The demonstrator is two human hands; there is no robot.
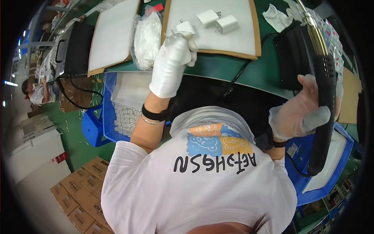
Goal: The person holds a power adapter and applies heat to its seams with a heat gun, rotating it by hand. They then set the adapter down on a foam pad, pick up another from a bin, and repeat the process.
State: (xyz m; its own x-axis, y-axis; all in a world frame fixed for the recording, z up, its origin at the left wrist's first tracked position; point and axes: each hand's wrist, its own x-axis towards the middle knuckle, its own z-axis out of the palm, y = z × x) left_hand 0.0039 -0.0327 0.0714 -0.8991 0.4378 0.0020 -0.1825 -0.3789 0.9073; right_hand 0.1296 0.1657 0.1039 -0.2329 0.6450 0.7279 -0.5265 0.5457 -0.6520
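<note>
My left hand (171, 62), in a white glove, is closed with its fingertips at the lower edge of a white plug charger (186, 27), which they partly cover. Two more white plug chargers, one (207, 18) beside the other (226, 24), lie on a white-topped board (237, 43) with brown edges. At the right, my right hand (298, 111) wears a thin translucent glove. Its fingers are wrapped round the black handle of a hot-air gun (322, 117). The gun's metal barrel points away toward the far right, and its cable comes off the near end.
Left of the board is a clear bag of white pieces (147, 43), then a second white board (113, 37). Black machines (290, 54) flank the green table. Blue bins (110, 126) sit below it. A white cloth (277, 18) lies far right. Another person (41, 93) works far left.
</note>
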